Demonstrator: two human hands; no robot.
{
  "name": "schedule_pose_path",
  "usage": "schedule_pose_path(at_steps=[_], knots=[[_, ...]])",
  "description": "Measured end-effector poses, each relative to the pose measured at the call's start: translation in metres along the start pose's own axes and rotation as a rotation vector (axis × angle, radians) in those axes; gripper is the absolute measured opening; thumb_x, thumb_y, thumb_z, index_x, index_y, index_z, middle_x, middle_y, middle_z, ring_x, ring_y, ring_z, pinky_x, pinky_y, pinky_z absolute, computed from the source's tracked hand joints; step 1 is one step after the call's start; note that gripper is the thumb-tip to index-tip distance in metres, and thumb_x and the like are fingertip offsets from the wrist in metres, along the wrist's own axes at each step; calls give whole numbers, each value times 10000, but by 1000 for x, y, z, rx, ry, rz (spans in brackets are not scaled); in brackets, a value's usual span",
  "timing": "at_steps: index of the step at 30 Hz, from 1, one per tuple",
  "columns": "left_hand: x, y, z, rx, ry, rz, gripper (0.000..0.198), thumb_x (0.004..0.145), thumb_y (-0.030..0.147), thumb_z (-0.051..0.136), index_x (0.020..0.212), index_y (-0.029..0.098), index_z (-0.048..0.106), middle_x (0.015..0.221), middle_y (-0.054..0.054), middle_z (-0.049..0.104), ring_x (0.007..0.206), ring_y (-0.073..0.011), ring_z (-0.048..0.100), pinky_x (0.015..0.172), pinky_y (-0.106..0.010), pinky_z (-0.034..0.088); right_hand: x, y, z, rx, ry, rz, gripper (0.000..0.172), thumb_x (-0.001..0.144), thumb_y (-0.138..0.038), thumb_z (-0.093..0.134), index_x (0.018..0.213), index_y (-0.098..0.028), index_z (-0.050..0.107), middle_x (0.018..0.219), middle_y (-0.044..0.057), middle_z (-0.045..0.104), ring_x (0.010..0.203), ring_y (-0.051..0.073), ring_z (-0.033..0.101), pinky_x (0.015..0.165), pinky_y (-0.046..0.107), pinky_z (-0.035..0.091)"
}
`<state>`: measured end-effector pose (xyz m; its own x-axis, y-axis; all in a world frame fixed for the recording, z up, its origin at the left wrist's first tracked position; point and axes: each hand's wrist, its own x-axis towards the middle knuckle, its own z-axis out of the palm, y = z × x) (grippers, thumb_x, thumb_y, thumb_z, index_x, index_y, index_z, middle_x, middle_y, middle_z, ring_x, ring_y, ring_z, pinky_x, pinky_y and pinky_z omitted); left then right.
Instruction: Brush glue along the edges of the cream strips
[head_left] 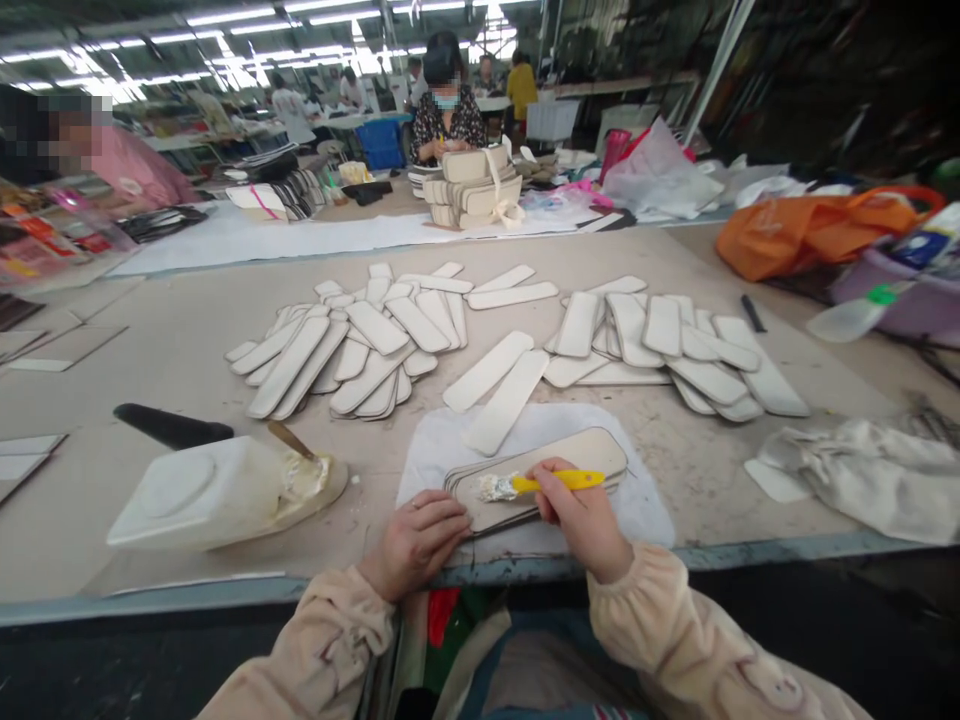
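Observation:
My right hand (pixel 574 515) grips a paintbrush (pixel 559 481) by its yellow handle. The bristles, coated in something white, touch the top piece of a stack of pale, round-ended flat pieces (pixel 577 455). At the stack's left end, the fingers of my left hand (pixel 421 535) press together against its edge. Under the stack lies a white sheet (pixel 645 510). To the left, a cut-open white plastic jug (pixel 187 490) rests on its side, with a brown stick (pixel 289 438) and a pasty pale substance at its mouth.
Loose pale pieces lie in a left heap (pixel 300 350) and a right heap (pixel 660 330). A black-handled object (pixel 172 427) sits behind the jug. Crumpled cloth (pixel 862 475) and an orange bag (pixel 810 230) are at right. Across the table a masked person (pixel 448 120) works behind tied bundles (pixel 472 190).

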<state>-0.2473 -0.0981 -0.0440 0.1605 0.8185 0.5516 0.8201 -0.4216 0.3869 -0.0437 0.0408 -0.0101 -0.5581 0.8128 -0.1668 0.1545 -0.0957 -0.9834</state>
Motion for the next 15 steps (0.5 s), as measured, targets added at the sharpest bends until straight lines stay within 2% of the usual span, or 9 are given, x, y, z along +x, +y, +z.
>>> schedule_pose_path(at_steps=[6, 9, 12, 13, 15], knots=[[1, -1, 0, 7, 21, 23, 183, 856, 126, 623, 1017, 182, 692, 955, -75, 713, 932, -170, 640, 827, -317, 575, 0, -6, -78, -396, 300, -75, 357, 893, -530, 476, 805, -203, 587, 481, -45, 514, 477, 142, 510, 545, 274, 404], [5, 0, -1, 31, 39, 47, 181, 871, 132, 605, 1018, 193, 692, 938, -63, 721, 917, -160, 651, 837, -302, 576, -3, -9, -104, -681, 424, -144, 346, 922, -505, 433, 860, -209, 603, 535, -20, 574, 508, 162, 563, 562, 286, 413], [7, 0, -2, 46, 47, 64, 180, 886, 151, 590, 1022, 205, 695, 926, -53, 726, 902, -153, 660, 845, -291, 577, -9, -7, -101, -990, 482, -342, 285, 936, -426, 441, 915, -210, 625, 678, 38, 662, 607, 191, 617, 597, 299, 418], [6, 0, -2, 46, 48, 65, 180, 888, 155, 588, 1024, 206, 695, 924, -51, 726, 904, -153, 662, 850, -289, 576, -12, -6, -93, -1086, 460, -425, 247, 932, -382, 456, 901, -211, 632, 696, 51, 668, 628, 196, 619, 601, 300, 414], [4, -1, -1, 48, 53, 61, 185, 888, 152, 588, 1028, 206, 696, 924, -49, 727, 910, -152, 662, 855, -283, 575, -21, -3, -69, -1228, 333, -577, 187, 912, -285, 480, 834, -214, 633, 661, 57, 646, 626, 194, 598, 584, 297, 396]])
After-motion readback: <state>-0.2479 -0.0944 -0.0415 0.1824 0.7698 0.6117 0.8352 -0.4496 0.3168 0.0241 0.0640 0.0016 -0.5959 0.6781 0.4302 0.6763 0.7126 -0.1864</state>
